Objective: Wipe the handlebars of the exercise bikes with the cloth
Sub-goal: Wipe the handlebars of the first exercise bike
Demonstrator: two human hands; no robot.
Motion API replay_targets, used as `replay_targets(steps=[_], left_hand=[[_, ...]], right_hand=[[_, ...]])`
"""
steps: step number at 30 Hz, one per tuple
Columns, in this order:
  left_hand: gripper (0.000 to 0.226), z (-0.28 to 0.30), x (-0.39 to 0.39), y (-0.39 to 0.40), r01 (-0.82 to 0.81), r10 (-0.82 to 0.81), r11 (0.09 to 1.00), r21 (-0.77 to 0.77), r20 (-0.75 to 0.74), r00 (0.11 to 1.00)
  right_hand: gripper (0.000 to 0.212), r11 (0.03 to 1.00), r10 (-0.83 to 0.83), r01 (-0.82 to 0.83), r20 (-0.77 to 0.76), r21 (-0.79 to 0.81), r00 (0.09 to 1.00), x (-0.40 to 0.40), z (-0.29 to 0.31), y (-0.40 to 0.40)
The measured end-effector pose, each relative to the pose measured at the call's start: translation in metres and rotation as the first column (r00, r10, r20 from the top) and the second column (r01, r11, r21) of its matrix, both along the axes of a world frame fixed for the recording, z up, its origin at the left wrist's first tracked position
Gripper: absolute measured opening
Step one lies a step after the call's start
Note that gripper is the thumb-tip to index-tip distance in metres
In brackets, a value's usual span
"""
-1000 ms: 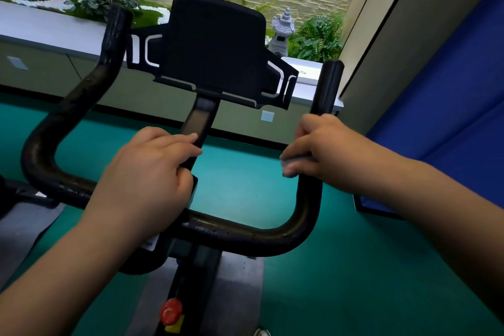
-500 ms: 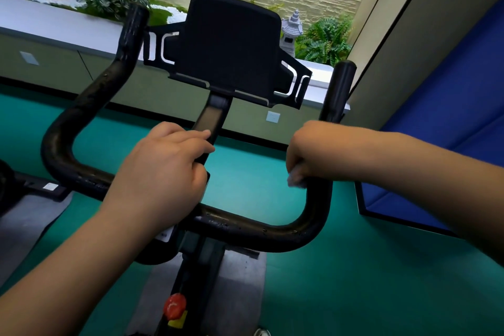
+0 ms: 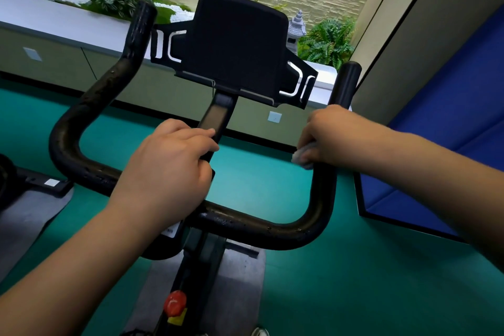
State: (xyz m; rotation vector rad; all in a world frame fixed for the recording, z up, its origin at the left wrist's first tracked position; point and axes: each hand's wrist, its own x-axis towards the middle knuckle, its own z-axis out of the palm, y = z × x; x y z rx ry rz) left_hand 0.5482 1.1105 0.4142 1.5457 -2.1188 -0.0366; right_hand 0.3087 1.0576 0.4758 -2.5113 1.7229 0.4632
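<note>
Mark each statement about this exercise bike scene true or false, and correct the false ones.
1. The right hand grips a pale cloth against the handlebar. True.
2. The left hand holds the cloth. False: it rests on the bike's centre stem and holds no cloth.
3. The knob low on the frame is red. True.
4. The floor is grey carpet. False: it is green.
5. A tablet holder stands above the hands. True.

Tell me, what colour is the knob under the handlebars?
Red knob, with a yellow tag below, seen in the head view.
</note>
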Motion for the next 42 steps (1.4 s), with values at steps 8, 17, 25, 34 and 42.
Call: replay_targets(steps=[8, 17, 25, 34, 42], left_hand=[[0.042, 0.0, 0.0, 0.0, -0.002, 0.002, 1.0, 0.013, 0.004, 1.0], [0.043, 0.0, 0.001, 0.0, -0.01, 0.01, 1.0, 0.017, -0.004, 1.0], [0.044, 0.002, -0.001, 0.002, -0.022, 0.022, 1.0, 0.009, 0.01, 1.0], [0.044, 0.006, -0.004, 0.003, -0.046, 0.045, 0.999, 0.022, 0.041, 0.998], [0.042, 0.005, -0.003, 0.004, -0.049, 0.049, 0.999, 0.012, 0.046, 0.998]], right_hand=[[0.02, 0.999, -0.024, 0.025, -0.043, 0.029, 0.999, 0.01, -0.009, 0.019], [0.017, 0.999, 0.019, -0.012, 0.218, -0.035, 0.976, -0.004, -0.01, 0.048], [0.031, 0.882, -0.08, 0.405, 0.771, -0.241, 0.632, -0.026, -0.05, 0.086], [0.035, 0.83, -0.118, 0.528, 0.868, -0.18, 0.482, -0.027, -0.06, 0.099], [0.038, 0.872, -0.007, 0.424, 0.859, -0.245, 0.512, -0.016, -0.077, 0.143]])
